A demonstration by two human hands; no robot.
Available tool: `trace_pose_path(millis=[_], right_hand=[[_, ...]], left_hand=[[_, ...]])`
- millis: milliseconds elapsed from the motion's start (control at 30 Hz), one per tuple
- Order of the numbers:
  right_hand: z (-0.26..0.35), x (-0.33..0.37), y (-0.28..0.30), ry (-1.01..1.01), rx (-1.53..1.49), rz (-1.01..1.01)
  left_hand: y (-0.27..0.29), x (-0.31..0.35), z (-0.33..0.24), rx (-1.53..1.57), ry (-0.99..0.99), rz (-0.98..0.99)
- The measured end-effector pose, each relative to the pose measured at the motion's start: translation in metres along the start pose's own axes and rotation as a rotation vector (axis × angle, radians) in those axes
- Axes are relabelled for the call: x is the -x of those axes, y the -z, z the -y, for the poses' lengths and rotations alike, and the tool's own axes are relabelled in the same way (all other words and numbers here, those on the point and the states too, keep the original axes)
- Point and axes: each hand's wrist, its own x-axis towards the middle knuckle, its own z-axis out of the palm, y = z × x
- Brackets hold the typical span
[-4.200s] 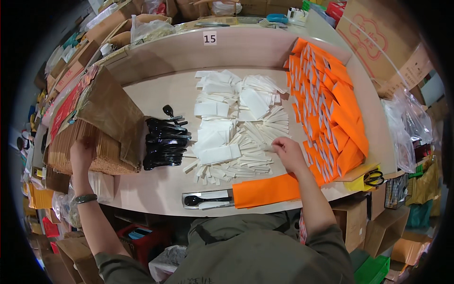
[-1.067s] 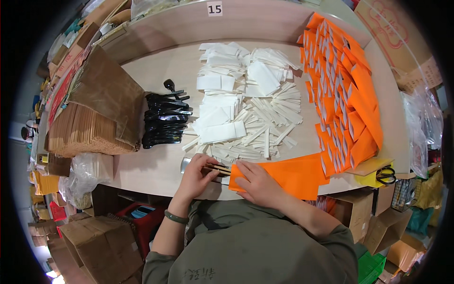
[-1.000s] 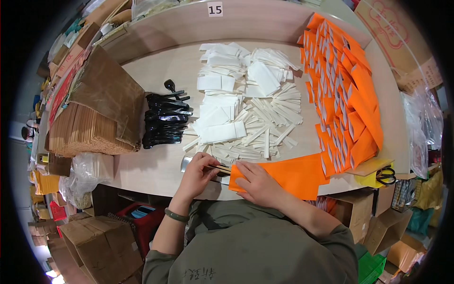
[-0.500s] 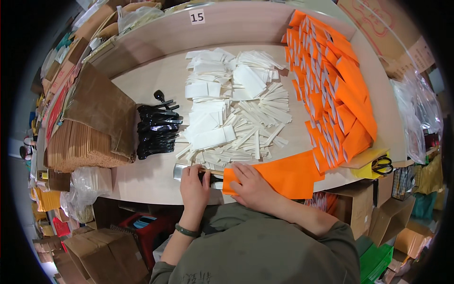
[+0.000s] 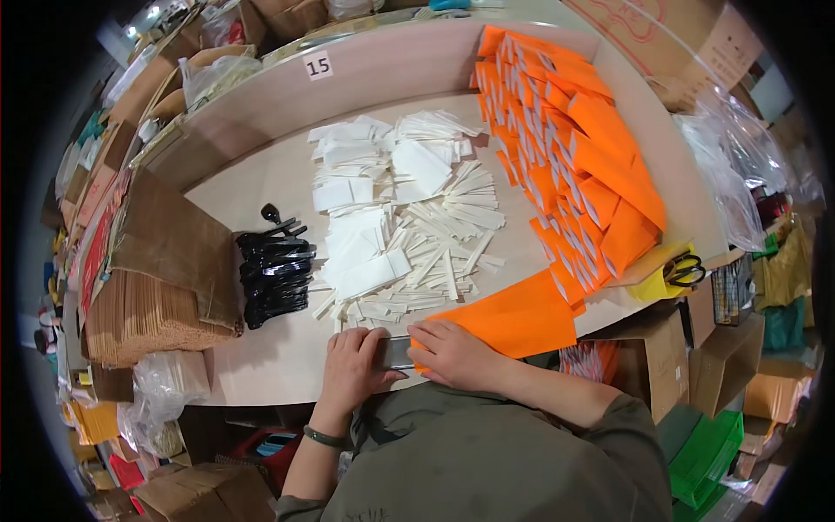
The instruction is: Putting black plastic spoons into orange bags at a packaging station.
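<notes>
My left hand (image 5: 352, 365) rests on a clear packet (image 5: 393, 351) holding dark cutlery at the table's near edge and grips its left end. My right hand (image 5: 452, 352) presses flat on the left end of an orange paper sleeve (image 5: 513, 317), where the packet meets the sleeve's mouth. Just beyond the hands lie white napkins (image 5: 365, 270) and several white paper-wrapped sticks (image 5: 444, 252). A pile of black plastic cutlery (image 5: 274, 274) sits to the left.
A long row of orange sleeves (image 5: 574, 165) runs along the right side. Stacks of brown paper bags (image 5: 148, 296) stand at the left. Scissors (image 5: 684, 270) lie on a yellow pad at the right edge. Cardboard boxes (image 5: 661, 365) crowd below the table.
My left hand came from the brown bags to the packet at the near edge. Both hands now hold the packet and sleeve together; the view shifted slightly.
</notes>
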Motion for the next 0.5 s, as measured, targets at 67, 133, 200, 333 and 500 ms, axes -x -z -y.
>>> trace_pose_path(millis=[67,133,200,333,500], right_hand=[[0.005,-0.006,0.007,0.073,0.123,-0.089],[0.014,-0.015,0.016,0.083,0.151,-0.083],[0.023,-0.020,0.037,0.094,0.165,-0.060],[-0.010,-0.052,0.137,0.216,0.419,-0.319],[-0.110,-0.019,0.206,0.046,0.774,-0.479]], left_hand=[[-0.013,0.014,0.011,0.045,-0.033,-0.018],[-0.018,0.023,0.017,-0.030,-0.094,-0.171],[0.001,0.015,0.011,-0.062,-0.111,-0.250],[0.024,0.000,0.017,0.042,0.223,-0.171],[-0.005,0.029,0.009,1.123,0.752,0.131]])
